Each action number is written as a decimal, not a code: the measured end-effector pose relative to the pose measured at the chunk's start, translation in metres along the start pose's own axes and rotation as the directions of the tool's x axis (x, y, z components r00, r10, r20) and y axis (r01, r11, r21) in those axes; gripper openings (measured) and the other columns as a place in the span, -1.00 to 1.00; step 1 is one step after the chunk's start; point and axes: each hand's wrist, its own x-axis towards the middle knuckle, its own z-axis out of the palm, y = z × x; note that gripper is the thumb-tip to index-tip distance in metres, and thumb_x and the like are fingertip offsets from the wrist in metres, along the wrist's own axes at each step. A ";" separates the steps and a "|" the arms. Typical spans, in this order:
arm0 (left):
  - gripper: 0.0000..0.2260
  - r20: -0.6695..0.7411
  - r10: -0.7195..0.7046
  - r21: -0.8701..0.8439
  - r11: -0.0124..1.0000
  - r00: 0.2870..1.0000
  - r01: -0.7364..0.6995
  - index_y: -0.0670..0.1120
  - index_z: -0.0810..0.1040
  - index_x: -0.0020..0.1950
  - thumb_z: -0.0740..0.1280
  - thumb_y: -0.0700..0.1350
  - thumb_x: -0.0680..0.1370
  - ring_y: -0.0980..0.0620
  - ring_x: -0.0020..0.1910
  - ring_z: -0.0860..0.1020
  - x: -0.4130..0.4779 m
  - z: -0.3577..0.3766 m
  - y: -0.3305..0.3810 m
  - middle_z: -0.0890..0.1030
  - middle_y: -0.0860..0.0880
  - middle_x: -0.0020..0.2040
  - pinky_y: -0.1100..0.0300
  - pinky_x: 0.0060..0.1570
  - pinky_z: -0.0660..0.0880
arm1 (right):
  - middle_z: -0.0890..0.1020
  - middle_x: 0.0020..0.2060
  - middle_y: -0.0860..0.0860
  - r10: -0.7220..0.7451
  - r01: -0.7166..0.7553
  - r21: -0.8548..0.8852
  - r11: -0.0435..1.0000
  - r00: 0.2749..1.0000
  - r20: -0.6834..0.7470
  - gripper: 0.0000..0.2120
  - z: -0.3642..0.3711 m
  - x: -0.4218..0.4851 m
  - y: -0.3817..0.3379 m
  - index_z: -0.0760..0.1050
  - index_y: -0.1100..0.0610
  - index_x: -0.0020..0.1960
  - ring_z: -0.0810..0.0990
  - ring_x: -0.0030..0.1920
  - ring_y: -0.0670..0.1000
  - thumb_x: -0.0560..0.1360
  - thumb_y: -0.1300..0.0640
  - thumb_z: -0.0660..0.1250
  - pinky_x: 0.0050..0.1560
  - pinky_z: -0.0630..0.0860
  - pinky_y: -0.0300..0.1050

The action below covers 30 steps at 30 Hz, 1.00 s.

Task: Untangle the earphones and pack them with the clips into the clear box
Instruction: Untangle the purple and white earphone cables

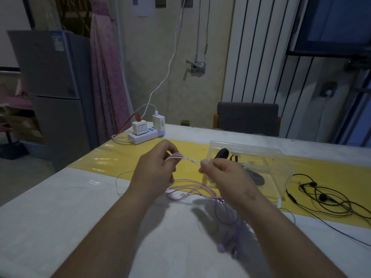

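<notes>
A person's left hand (154, 169) and right hand (224, 173) are each pinching the purple earphones (192, 187), stretching a length of cord between them above the table (60, 207). Behind the right hand, the clear box (277, 157) is sitting on a yellow runner (112, 155), dark clips (221, 153) inside, and black earphones (325, 197) are lying tangled beside it.

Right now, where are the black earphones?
In the head view, the black earphones lie tangled on the yellow runner at the table's right side, just right of the clear box.
</notes>
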 end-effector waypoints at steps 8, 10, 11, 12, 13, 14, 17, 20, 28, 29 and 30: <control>-0.82 0.011 -0.142 -0.154 0.978 0.990 0.141 -0.11 0.58 -0.30 0.45 -0.11 0.49 0.03 -0.58 0.36 0.004 -0.004 -0.001 0.46 0.00 -0.52 0.23 -0.52 0.32 | 0.35 -0.55 -0.11 0.019 0.001 0.225 0.974 0.996 -0.087 -0.57 0.001 0.010 0.010 0.44 0.01 -0.43 0.24 -0.56 -0.15 0.58 -0.10 0.25 -0.34 0.30 -0.08; -0.69 0.019 -0.077 -0.049 0.996 0.997 0.078 -0.12 0.51 -0.39 0.51 0.01 0.42 0.07 -0.53 0.30 0.003 -0.005 -0.004 0.38 0.05 -0.54 0.23 -0.48 0.27 | 0.35 -0.56 -0.12 0.043 0.010 0.330 0.944 0.988 -0.150 -0.58 -0.001 0.009 0.006 0.42 0.06 -0.41 0.23 -0.57 -0.14 0.59 -0.06 0.25 -0.31 0.34 -0.08; -0.64 0.047 -0.047 0.012 0.999 0.998 0.046 -0.12 0.47 -0.42 0.53 0.05 0.38 0.08 -0.50 0.29 0.003 -0.006 -0.005 0.35 0.07 -0.54 0.22 -0.46 0.25 | 0.34 -0.57 -0.12 0.055 0.014 0.367 0.930 0.983 -0.177 -0.57 -0.002 0.008 0.004 0.38 0.07 -0.41 0.23 -0.58 -0.15 0.61 -0.04 0.24 -0.36 0.30 -0.13; -0.61 0.098 -0.032 0.062 0.998 0.995 0.026 -0.12 0.45 -0.42 0.53 0.09 0.34 0.09 -0.49 0.28 0.002 -0.006 -0.006 0.33 0.08 -0.54 0.19 -0.43 0.25 | 0.33 -0.59 -0.13 0.068 0.015 0.393 0.920 0.978 -0.195 -0.57 -0.004 0.007 0.001 0.36 0.08 -0.40 0.24 -0.59 -0.16 0.62 -0.02 0.23 -0.40 0.25 -0.16; -0.62 0.162 -0.030 0.095 0.995 0.986 0.015 -0.11 0.45 -0.42 0.50 0.13 0.32 0.08 -0.48 0.29 0.002 -0.006 -0.007 0.33 0.08 -0.54 0.17 -0.39 0.24 | 0.34 -0.60 -0.14 0.078 0.016 0.416 0.909 0.975 -0.207 -0.58 -0.004 0.006 -0.001 0.35 0.08 -0.39 0.25 -0.60 -0.17 0.63 -0.01 0.22 -0.44 0.28 -0.14; -0.65 0.225 -0.038 0.109 0.994 0.974 0.014 -0.10 0.46 -0.40 0.44 0.15 0.31 0.07 -0.46 0.31 0.002 -0.006 -0.007 0.34 0.08 -0.53 0.16 -0.35 0.24 | 0.35 -0.61 -0.15 0.090 0.015 0.447 0.895 0.973 -0.212 -0.59 -0.005 0.005 -0.003 0.35 0.10 -0.37 0.28 -0.60 -0.17 0.63 0.00 0.21 -0.43 0.43 -0.04; -0.69 0.321 -0.077 0.050 0.997 0.944 0.064 -0.07 0.51 -0.40 0.26 0.13 0.40 0.04 -0.41 0.38 0.003 -0.006 -0.005 0.41 0.06 -0.49 0.10 -0.28 0.28 | 0.41 -0.62 -0.10 0.133 0.005 0.527 0.850 0.965 -0.224 -0.60 -0.006 0.004 -0.005 0.37 0.14 -0.33 0.39 -0.53 -0.08 0.64 0.00 0.19 -0.07 0.62 0.30; -0.71 0.325 -0.089 0.003 0.996 0.941 0.093 -0.04 0.50 -0.43 0.16 0.03 0.43 0.06 -0.42 0.38 0.005 -0.005 -0.004 0.43 0.04 -0.48 0.14 -0.34 0.30 | 0.38 -0.65 -0.13 0.143 0.026 0.535 0.844 0.952 -0.272 -0.60 -0.010 0.002 -0.008 0.33 0.15 -0.32 0.31 -0.63 -0.17 0.66 0.02 0.16 -0.52 0.49 -0.19; -0.77 0.275 -0.137 0.167 0.982 0.952 0.094 -0.03 0.60 -0.18 0.22 -0.08 0.62 0.10 -0.32 0.42 0.003 -0.006 -0.009 0.52 0.00 -0.30 0.20 -0.30 0.34 | 0.22 -0.56 -0.07 0.207 0.069 0.698 0.713 0.930 -0.304 -0.58 -0.018 0.007 0.001 0.32 0.07 -0.34 0.12 -0.55 -0.06 0.65 -0.07 0.15 -0.48 0.03 -0.18; -0.76 0.270 -0.122 0.175 0.982 0.955 0.076 -0.01 0.59 -0.19 0.21 -0.08 0.62 0.10 -0.29 0.43 0.002 -0.007 -0.009 0.54 -0.01 -0.27 0.17 -0.25 0.35 | 0.21 -0.56 -0.05 0.206 0.082 0.732 0.676 0.934 -0.294 -0.58 -0.019 0.006 0.000 0.32 0.07 -0.34 0.10 -0.55 -0.06 0.65 -0.06 0.15 -0.47 0.01 -0.15; -0.75 0.265 -0.109 0.170 0.983 0.958 0.065 -0.01 0.59 -0.20 0.21 -0.08 0.63 0.13 -0.29 0.43 0.002 -0.007 -0.009 0.55 -0.01 -0.26 0.18 -0.23 0.35 | 0.20 -0.55 -0.05 0.205 0.087 0.748 0.658 0.935 -0.289 -0.58 -0.020 0.006 -0.001 0.32 0.08 -0.34 0.09 -0.54 -0.05 0.65 -0.06 0.15 -0.46 0.00 -0.13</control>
